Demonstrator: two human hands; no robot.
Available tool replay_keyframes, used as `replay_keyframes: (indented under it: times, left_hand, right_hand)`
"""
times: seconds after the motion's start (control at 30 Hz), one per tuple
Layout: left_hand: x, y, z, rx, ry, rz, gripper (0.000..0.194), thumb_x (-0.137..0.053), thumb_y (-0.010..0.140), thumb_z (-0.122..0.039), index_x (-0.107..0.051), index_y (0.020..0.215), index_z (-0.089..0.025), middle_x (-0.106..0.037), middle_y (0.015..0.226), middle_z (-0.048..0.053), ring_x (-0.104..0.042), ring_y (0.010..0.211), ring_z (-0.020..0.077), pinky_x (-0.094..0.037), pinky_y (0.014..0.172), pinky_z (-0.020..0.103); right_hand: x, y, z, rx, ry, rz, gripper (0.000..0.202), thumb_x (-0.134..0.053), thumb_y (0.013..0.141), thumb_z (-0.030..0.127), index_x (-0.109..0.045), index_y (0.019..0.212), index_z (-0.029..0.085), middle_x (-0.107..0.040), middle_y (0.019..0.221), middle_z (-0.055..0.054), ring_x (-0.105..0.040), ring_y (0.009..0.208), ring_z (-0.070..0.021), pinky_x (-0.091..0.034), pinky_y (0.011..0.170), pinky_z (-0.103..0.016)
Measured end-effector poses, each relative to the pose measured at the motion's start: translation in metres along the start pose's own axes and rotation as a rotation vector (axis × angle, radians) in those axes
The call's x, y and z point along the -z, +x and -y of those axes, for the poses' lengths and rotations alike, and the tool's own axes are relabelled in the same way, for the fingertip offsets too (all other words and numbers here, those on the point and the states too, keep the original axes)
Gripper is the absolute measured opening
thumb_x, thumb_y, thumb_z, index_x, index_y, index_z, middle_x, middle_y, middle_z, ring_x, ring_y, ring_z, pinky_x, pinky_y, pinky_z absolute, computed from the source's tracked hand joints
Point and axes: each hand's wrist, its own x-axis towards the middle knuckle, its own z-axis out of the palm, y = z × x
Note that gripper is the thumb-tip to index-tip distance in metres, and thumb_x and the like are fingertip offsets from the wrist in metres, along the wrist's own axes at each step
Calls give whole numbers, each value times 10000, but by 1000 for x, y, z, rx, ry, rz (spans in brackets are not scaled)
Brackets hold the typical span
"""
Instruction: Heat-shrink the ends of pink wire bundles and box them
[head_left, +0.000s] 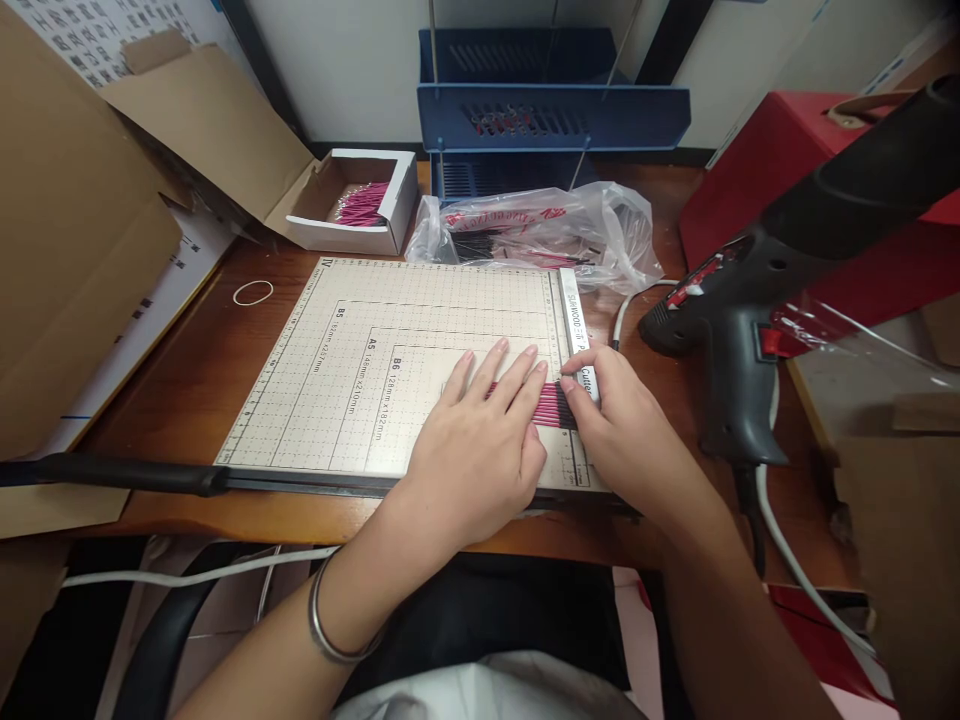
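On the cream paper cutter board (300, 400) lies a row of thin pink wires (550, 405) with black ends, side by side. My left hand (480, 440) rests flat on the wires with its fingers spread, hiding their left part. My right hand (615, 410) is at the black ends, beside the white ruler edge (574, 310) of the cutter. Its thumb and index finger are bent close together there; whatever lies between them is too small to name. The cutter's black handle (135, 473) is down along the near edge.
Behind the board stand an open white box (352, 238) of pink wires, a plastic bag (540, 225) of wires and a blue rack (555, 115). A black heat gun (739, 330) with its cord is at the right. Cardboard (75, 200) and a rubber band (253, 292) lie left.
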Motion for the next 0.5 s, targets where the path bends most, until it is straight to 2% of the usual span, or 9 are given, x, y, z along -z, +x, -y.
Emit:
replay_keyframes:
  times: [0.3, 0.5]
  left_hand:
    - [-1, 2, -3, -7, 16, 33, 585, -295, 1061, -267, -400, 1601, -69, -336, 1704, 63, -229, 1611, 283, -191, 1324, 520]
    - [-1, 4, -9, 6, 31, 61, 602, -273, 1060, -270, -355, 1625, -80, -302, 1719, 55, -193, 1621, 278, -164, 1333, 503]
  right_hand:
    - [0, -1, 1, 9, -11, 41, 184, -383, 1011, 338, -515, 993, 212, -562, 1092, -53, -544, 973, -194, -398, 891, -374]
    - [2, 1, -1, 43, -61, 92, 242, -334, 1022, 393, -497, 1007, 215, -554, 1175, -70, -551, 1026, -215, -414, 934, -415]
